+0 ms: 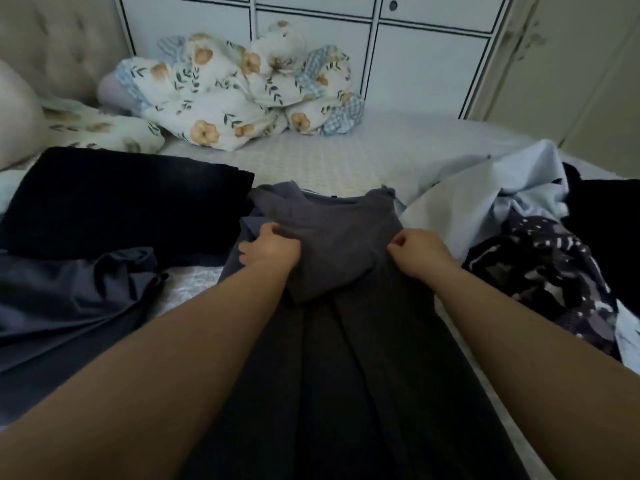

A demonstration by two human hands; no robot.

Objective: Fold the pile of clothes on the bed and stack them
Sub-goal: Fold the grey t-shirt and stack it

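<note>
Head view: grey garment (339, 258) flat on bed (346, 157). Left hand (272, 249) pinches its left edge, right hand (415, 252) its right. Folded black garment (121, 199) left of it, unfolded pile (540, 258) right.

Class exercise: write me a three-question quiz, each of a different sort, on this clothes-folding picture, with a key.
1. True or false: both hands grip the grey garment.
2. Which lies beside the left hand? A) folded black garment B) patterned garment C) floral duvet
3. Fill in: the pale blue garment lies on the person's ____ side.

Key: 1 true, the right hand too; 2 A; 3 right.
</note>
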